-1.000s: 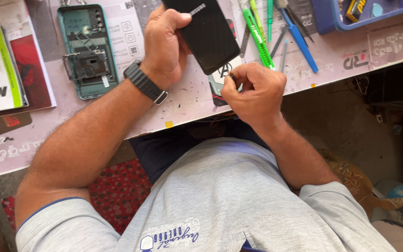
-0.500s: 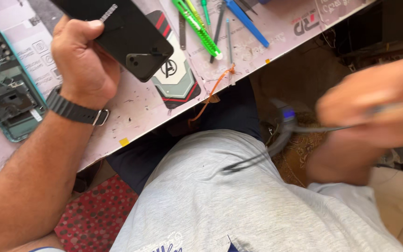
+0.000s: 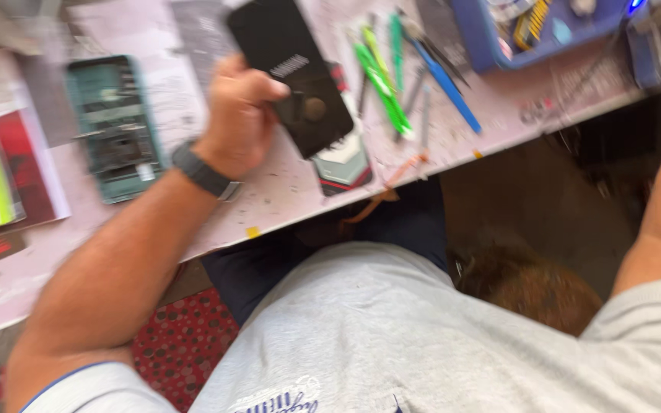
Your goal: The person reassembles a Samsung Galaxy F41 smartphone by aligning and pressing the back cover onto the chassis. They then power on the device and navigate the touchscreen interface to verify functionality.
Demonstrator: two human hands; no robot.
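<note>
**Over the desk edge: black panel raised in left hand**

Above the pale pink, scuffed desk (image 3: 284, 199), left hand (image 3: 242, 115) closed on a flat black rectangular phone panel (image 3: 292, 76), thumb pressed on the near face, other fingers hidden behind. Panel lifted clear of the surface and tilted, long axis slanting away, round mark near its lower end facing up; held that way apparently to keep the face in view and off the clutter. Dark band watch (image 3: 204, 172) on that wrist.

Right hand out of frame; only the right forearm visible at the right edge, so grip impossible to tell.

Directly under the raised panel, lying flat: a small phone cover with red, white and dark chevrons (image 3: 343, 164), partly hidden by the panel. Left of the hand, well apart: an opened teal phone body (image 3: 112, 126), innards up, laid flat as if parked. Right of the panel: a loose fan of slim tools, green-handled (image 3: 380, 88) and blue-handled (image 3: 445, 84), within easy reach. Far right corner: blue plastic tray (image 3: 491, 38) with small parts. Far left: printed papers, red and green (image 3: 1, 176).

Picture blurred throughout; fine detail unreadable.
</note>
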